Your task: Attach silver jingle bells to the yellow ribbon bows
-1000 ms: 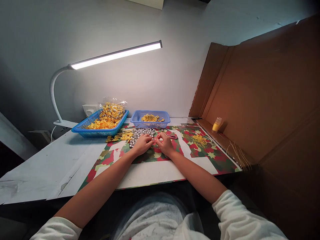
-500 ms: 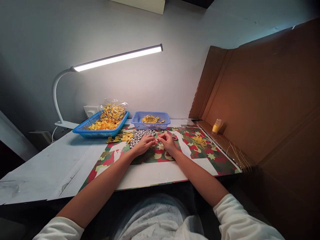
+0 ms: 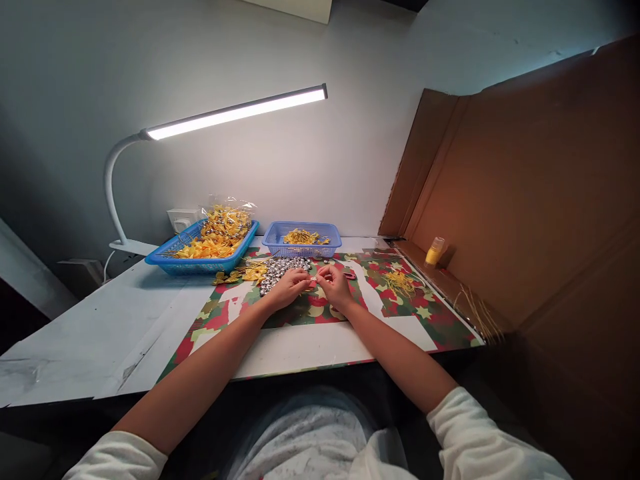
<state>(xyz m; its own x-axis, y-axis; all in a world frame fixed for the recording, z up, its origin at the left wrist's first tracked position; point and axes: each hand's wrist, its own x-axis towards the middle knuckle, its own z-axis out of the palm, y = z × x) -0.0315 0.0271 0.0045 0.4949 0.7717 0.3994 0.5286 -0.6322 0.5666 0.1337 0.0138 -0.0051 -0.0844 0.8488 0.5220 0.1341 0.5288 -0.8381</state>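
1. While both forearms rest on the worktop [image 3: 90, 320], the left hand [image 3: 285, 288] and the right hand [image 3: 334, 285] meet fingertip to fingertip over the patterned mat [image 3: 425, 313].
2. A small pale item [image 3: 314, 279] sits between the fingertips of both hands; it is too small to identify. The left hand's fingers are pinched together on it. The right hand's fingers are curled toward it, but whether they clamp it cannot be told.
3. A heap of silver round pieces [image 3: 280, 270] lies on the mat just beyond the left hand, touching or nearly touching its knuckles.
4. Loose yellow bows [image 3: 245, 273] lie left of the silver heap.
5. A small red tool [image 3: 349, 273] lies just beyond the right hand.
6. A tuft of yellow threads [image 3: 399, 281] lies on the mat, right of the right hand and apart from it.
7. At the far edge stand a large blue tray [image 3: 170, 263] of yellow bows on the left and a small blue basket [image 3: 305, 249] of yellow threads beside it.
8. A white desk lamp [image 3: 235, 112] arches over the trays.
9. A cardboard panel [image 3: 525, 200] walls the right side; a small yellow bottle [image 3: 434, 252] stands at its foot.
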